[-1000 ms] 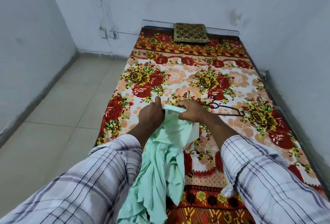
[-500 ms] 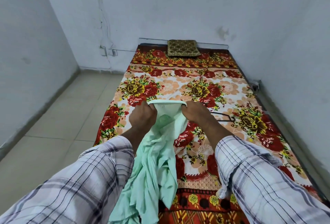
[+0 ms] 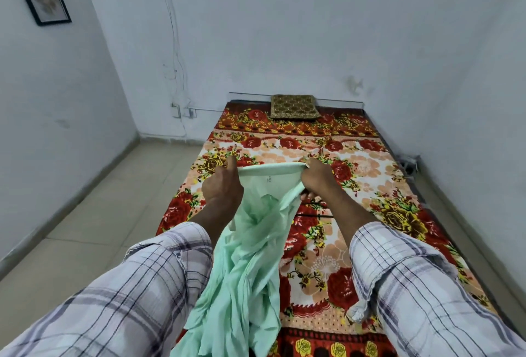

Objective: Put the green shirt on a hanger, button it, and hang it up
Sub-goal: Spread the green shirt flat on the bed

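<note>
The green shirt [image 3: 250, 243] is seen as thin, matt, creased cloth. The bed [image 3: 370, 163] is covered in matt printed fabric, and the floor [image 3: 113, 200] is laid with smooth, faintly glossy tiles.

The green shirt [image 3: 250, 257], gripped between the left hand [image 3: 222, 186] and the right hand [image 3: 316, 180], hangs down and fills the gap between the 2 forearms. Past the hands, the bed [image 3: 355, 163] offers flat room up to the brown cushion [image 3: 294, 107] by the far wall. The right wall [image 3: 455, 72] hugs the bed's edge. Leftward, the tiled floor [image 3: 108, 214] gives wide passage. A black hanger [image 3: 316, 216] lies on the bed just beneath the right hand.
</note>
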